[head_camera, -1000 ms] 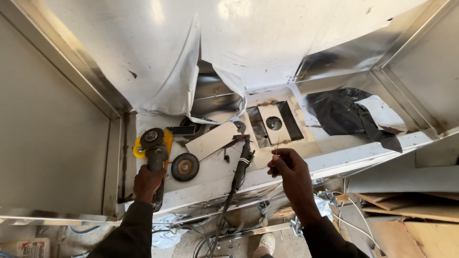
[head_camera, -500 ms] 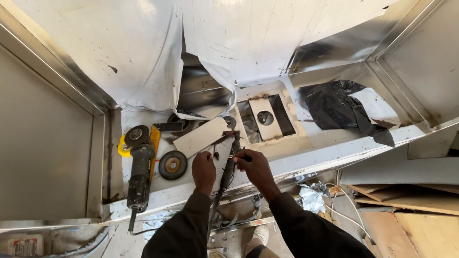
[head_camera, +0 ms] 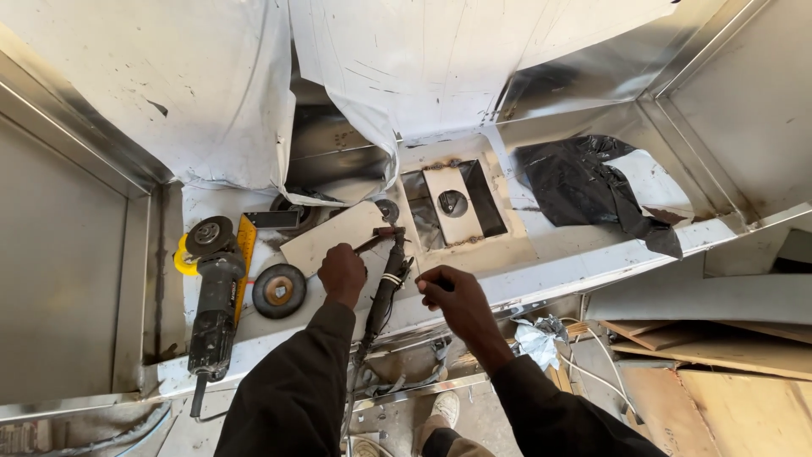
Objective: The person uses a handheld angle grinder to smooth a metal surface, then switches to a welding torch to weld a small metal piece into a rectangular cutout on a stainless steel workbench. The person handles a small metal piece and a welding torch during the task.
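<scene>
The left hand [head_camera: 342,274] curls shut, knuckles up, on the flat metal plate [head_camera: 331,237]; whether it grips anything cannot be told. The right hand [head_camera: 449,292] is loosely closed just at 3 o'clock of the dark welding holder [head_camera: 385,283], apparently not touching it. The holder's cable drops off the counter [head_camera: 541,262] edge, hidden by sleeves. At 9 o'clock lie a grinding disc [head_camera: 279,290] and angle grinder [head_camera: 213,296]; black plastic [head_camera: 584,182] sits at 2 o'clock.

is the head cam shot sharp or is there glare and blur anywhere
Head view: mostly sharp, with the left hand, right hand and angle grinder crisp. Bright daylight washes out the white protective film at the top. The edges bend with wide-angle distortion, and the black plastic sheet loses detail.
</scene>
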